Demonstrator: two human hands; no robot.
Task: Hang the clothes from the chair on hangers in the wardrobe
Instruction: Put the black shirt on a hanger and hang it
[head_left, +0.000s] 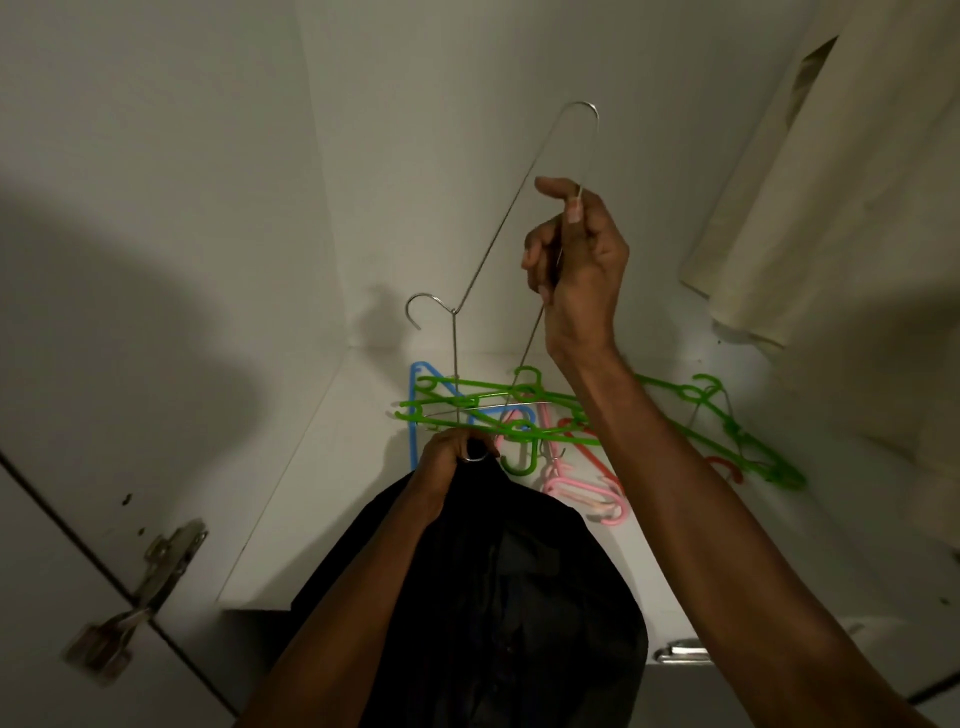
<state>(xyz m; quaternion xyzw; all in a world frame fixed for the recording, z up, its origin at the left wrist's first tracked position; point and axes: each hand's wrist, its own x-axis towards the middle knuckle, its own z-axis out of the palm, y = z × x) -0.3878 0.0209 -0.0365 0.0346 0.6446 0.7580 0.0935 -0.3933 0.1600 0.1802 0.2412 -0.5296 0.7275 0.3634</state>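
head view: only one camera, so here goes
right hand (574, 260): up around 1 o'clock from frame centre, fingers curled round the bottom bar of the wire hanger (498, 249), a closed grip
wire hanger: held up on end, hook at 9 o'clock, lower tip down by the other hand
left hand (454, 457): just below centre, pinching the top of the black garment (493, 597), which hangs toward 6 o'clock; looks like the hanger end sits in that grip too, hard to be sure
spare hangers: green (467, 402), pink (582, 488) and blue (414, 415) ones lie on the wardrobe shelf (291, 519) behind the hands
tip: I'd feed that lower shoulder into the neck opening first, keep the collar pinched, then tilt the hanger level so nothing slips off
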